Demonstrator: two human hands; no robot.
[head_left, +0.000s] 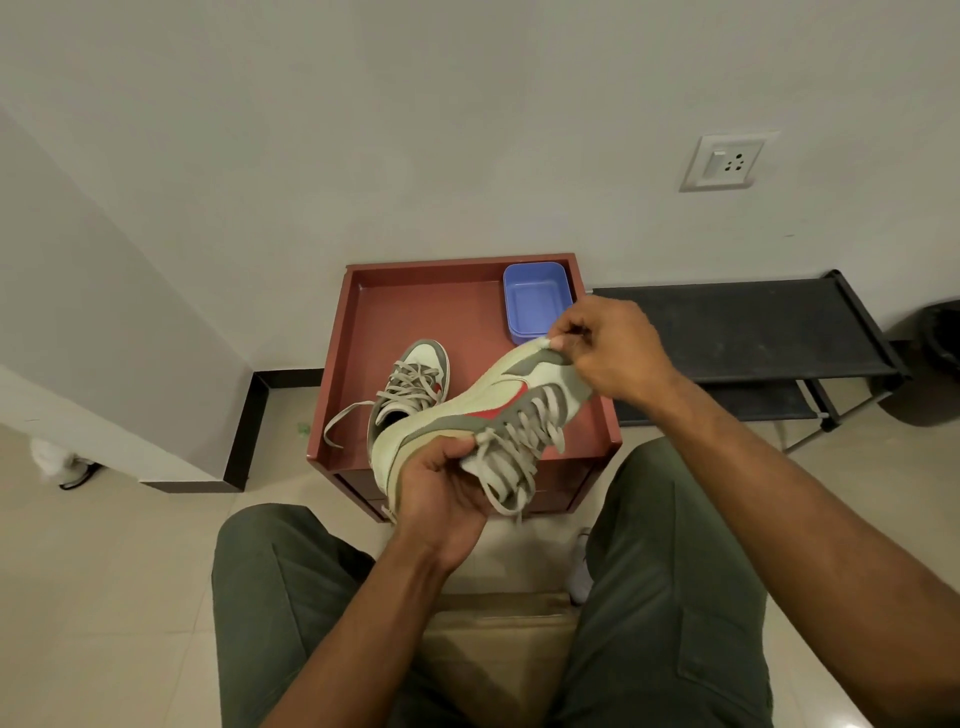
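A cream-and-grey lace-up sneaker w/ a red side stripe (467, 410) is held in the air between both hands, tipped on its side, laces turned down toward the lap. The left hand (441, 488) is curled round the heel end, fingers wrapped over the collar & sole edge. The right hand (613, 353) is closed in a pinch on the toe tip, thumb & forefinger meeting on the material, the other fingers bent.

Handling, as judged: the held sneaker is prob. light, w/ a fairly stiff sole & heel but a soft upper that gives under a pinch. It is not fragile, and the surface is not slippery. The best hold is taken at the heel/sole, as the left hand has it; the toe pinch is good for steadying or turning only. The loose grey-white laces (511, 462) hang just right of the left hand & can snag, so they are not to be relied on for a hold.

Count:
- Sneakers: 2. One is held. A second matching sneaker (415, 384) is set upright just beyond the left hand, on the red-brown tray-topped cabinet (332, 374), w/ one lace end trailing left.
- Blue rectangular plastic tub (535, 301): 1, just beyond the right hand, in the tray's far corner.
- Cabinet: 1.
- Low black shoe rack (743, 332): 1, right of the right hand.
- White wall socket (722, 162): 1, well beyond & above it.
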